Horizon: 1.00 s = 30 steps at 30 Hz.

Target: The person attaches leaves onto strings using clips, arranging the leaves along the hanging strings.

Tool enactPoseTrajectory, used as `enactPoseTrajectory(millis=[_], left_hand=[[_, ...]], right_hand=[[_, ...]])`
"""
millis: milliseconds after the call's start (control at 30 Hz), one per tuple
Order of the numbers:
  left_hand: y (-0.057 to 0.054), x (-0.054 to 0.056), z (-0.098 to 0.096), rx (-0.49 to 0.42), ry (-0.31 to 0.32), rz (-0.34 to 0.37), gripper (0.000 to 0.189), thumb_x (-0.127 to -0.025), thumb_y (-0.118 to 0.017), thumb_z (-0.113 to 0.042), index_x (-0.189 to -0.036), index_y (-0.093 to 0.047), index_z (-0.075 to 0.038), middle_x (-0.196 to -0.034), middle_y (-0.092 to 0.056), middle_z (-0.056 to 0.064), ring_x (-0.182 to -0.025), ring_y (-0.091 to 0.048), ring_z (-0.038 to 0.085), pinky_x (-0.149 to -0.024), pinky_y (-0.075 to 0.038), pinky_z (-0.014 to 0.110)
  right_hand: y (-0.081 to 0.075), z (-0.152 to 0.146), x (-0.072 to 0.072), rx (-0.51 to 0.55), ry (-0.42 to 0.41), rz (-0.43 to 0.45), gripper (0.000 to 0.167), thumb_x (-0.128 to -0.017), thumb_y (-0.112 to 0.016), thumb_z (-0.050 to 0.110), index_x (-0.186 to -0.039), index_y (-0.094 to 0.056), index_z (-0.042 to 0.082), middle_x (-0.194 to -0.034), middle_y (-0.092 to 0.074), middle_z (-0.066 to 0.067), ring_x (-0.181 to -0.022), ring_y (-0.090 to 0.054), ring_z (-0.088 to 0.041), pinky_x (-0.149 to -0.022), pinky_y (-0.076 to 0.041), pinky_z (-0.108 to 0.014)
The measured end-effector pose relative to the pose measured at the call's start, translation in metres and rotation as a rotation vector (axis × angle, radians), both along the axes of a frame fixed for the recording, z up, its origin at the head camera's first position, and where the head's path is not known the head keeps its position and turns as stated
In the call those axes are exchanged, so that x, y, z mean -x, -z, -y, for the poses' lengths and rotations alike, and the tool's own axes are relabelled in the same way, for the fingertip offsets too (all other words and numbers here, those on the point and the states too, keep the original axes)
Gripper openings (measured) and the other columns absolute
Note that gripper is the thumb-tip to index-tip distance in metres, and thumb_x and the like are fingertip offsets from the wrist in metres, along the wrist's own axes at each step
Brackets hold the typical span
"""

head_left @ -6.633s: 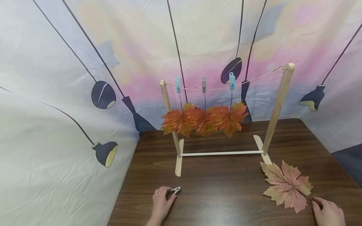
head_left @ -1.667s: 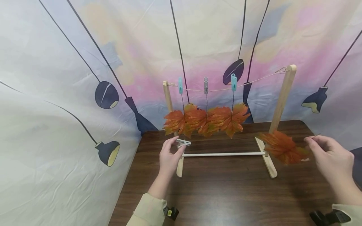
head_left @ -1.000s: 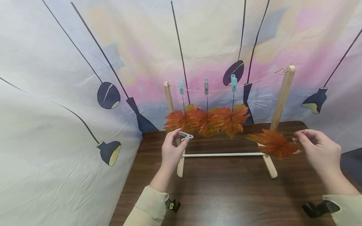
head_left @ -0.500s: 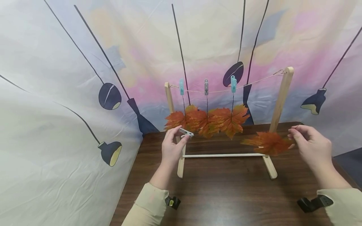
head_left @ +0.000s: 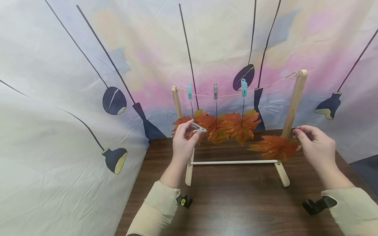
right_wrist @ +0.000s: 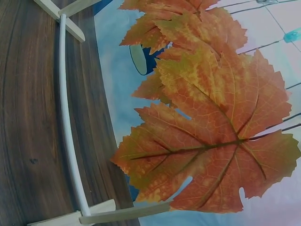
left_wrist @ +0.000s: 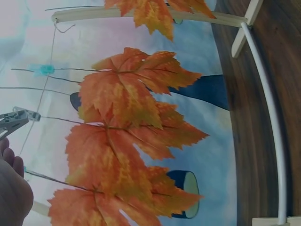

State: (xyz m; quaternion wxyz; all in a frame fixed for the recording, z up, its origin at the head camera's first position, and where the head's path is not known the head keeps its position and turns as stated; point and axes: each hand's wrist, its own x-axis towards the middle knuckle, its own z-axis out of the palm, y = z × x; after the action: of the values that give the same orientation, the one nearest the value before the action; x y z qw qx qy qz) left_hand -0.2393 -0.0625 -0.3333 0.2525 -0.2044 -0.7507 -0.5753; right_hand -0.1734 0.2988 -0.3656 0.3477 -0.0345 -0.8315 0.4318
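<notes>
My left hand (head_left: 184,142) pinches a light grey clothespin (head_left: 199,127) between thumb and fingers, in front of the leftmost hanging leaf (head_left: 180,122). My right hand (head_left: 317,147) pinches the thin stem of an orange maple leaf (head_left: 276,147), held in the air before the rack's right post (head_left: 290,108). In the right wrist view this leaf (right_wrist: 221,141) fills the middle, its dark stem running off to the right; that hand is out of view there. Three clothespins, two turquoise and a grey one (head_left: 215,90), hold similar leaves by their stems on a string (head_left: 228,95).
A wooden rack with a white bottom rod (head_left: 233,162) stands on the dark wood table (head_left: 236,200). The string runs between its two posts, and its right stretch bears no leaf. Behind hangs a cloth backdrop (head_left: 147,49) with painted lamps. Both wrists wear black camera mounts.
Both hands have risen from the tabletop. The leaf, which lay pale side up, now shows its orange side in the air. Lately the right hand moved left and the left hand rose with its clothespin.
</notes>
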Motion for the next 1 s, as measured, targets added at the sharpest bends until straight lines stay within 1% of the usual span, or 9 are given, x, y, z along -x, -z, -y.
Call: enactPoseTrajectory(millis=[100, 167, 333, 433, 567, 667, 767, 867, 1000], left_hand=[[-0.005, 0.002, -0.004, -0.006, -0.006, -0.028, 0.045, -0.080, -0.074, -0.008, -0.122, -0.059, -0.001, -0.106, -0.058, 0.012, -0.100, -0.056, 0.025, -0.085, -0.047, 0.043], [-0.009, 0.004, -0.006, -0.031, 0.002, -0.028, 0.045, -0.080, -0.073, -0.006, -0.122, -0.059, 0.001, -0.106, -0.057, 0.013, -0.100, -0.056, 0.027, -0.086, -0.047, 0.042], [-0.019, 0.008, -0.013, -0.061, 0.013, 0.012, 0.046, -0.081, -0.071, -0.001, -0.124, -0.056, 0.004, -0.106, -0.056, 0.018, -0.100, -0.055, 0.030, -0.088, -0.046, 0.037], [-0.023, 0.011, -0.016, -0.062, 0.008, 0.049, 0.047, -0.081, -0.070, -0.002, -0.126, -0.056, 0.001, -0.107, -0.057, 0.017, -0.100, -0.055, 0.028, -0.088, -0.046, 0.034], [-0.025, 0.013, -0.017, -0.089, -0.003, 0.084, 0.047, -0.081, -0.073, -0.009, -0.125, -0.058, -0.006, -0.106, -0.059, 0.011, -0.099, -0.056, 0.022, -0.087, -0.045, 0.031], [-0.026, 0.014, -0.016, -0.097, 0.007, 0.068, 0.044, -0.081, -0.074, -0.012, -0.123, -0.060, -0.007, -0.105, -0.060, 0.010, -0.098, -0.057, 0.020, -0.086, -0.046, 0.029], [-0.028, 0.016, -0.015, -0.084, 0.025, 0.039, 0.042, -0.081, -0.073, -0.012, -0.121, -0.060, -0.005, -0.105, -0.059, 0.010, -0.098, -0.057, 0.020, -0.086, -0.047, 0.029], [-0.033, 0.018, -0.014, -0.053, 0.028, 0.011, 0.041, -0.082, -0.072, -0.012, -0.121, -0.060, -0.004, -0.106, -0.058, 0.009, -0.099, -0.057, 0.019, -0.086, -0.047, 0.031], [-0.042, 0.021, -0.015, -0.008, 0.007, -0.016, 0.042, -0.083, -0.072, -0.015, -0.121, -0.060, -0.005, -0.106, -0.058, 0.007, -0.098, -0.056, 0.017, -0.085, -0.045, 0.039]], right_hand=[[-0.001, 0.002, 0.003, -0.006, 0.019, -0.007, 0.021, -0.092, -0.060, 0.016, -0.102, -0.065, -0.002, -0.071, -0.050, 0.036, -0.053, -0.053, 0.009, -0.048, -0.041, -0.010], [-0.002, 0.003, 0.004, -0.029, 0.046, -0.009, 0.022, -0.092, -0.061, 0.019, -0.101, -0.066, 0.000, -0.071, -0.049, 0.039, -0.056, -0.051, 0.014, -0.050, -0.039, -0.008], [-0.004, 0.005, 0.008, -0.047, 0.062, -0.001, 0.023, -0.092, -0.061, 0.024, -0.100, -0.067, 0.003, -0.070, -0.047, 0.042, -0.053, -0.049, 0.014, -0.048, -0.038, -0.009], [-0.005, 0.007, 0.010, -0.038, 0.046, 0.001, 0.024, -0.092, -0.060, 0.024, -0.100, -0.067, 0.002, -0.069, -0.048, 0.041, -0.049, -0.051, 0.009, -0.045, -0.040, -0.012], [-0.006, 0.009, 0.012, -0.047, 0.049, -0.006, 0.025, -0.092, -0.060, 0.025, -0.101, -0.067, 0.002, -0.070, -0.047, 0.041, -0.053, -0.051, 0.011, -0.045, -0.040, -0.011], [-0.007, 0.010, 0.013, -0.052, 0.052, -0.008, 0.025, -0.092, -0.060, 0.024, -0.101, -0.067, 0.002, -0.071, -0.047, 0.041, -0.053, -0.050, 0.012, -0.046, -0.040, -0.011], [-0.009, 0.010, 0.015, -0.045, 0.041, -0.002, 0.025, -0.092, -0.059, 0.025, -0.101, -0.066, 0.002, -0.071, -0.048, 0.040, -0.051, -0.051, 0.009, -0.045, -0.041, -0.012], [-0.012, 0.011, 0.017, -0.033, 0.032, 0.003, 0.026, -0.093, -0.059, 0.026, -0.102, -0.066, 0.003, -0.070, -0.049, 0.039, -0.050, -0.053, 0.007, -0.043, -0.042, -0.013], [-0.017, 0.011, 0.019, -0.040, 0.044, 0.003, 0.028, -0.093, -0.059, 0.028, -0.101, -0.066, 0.003, -0.070, -0.048, 0.040, -0.048, -0.051, 0.007, -0.043, -0.041, -0.013]])
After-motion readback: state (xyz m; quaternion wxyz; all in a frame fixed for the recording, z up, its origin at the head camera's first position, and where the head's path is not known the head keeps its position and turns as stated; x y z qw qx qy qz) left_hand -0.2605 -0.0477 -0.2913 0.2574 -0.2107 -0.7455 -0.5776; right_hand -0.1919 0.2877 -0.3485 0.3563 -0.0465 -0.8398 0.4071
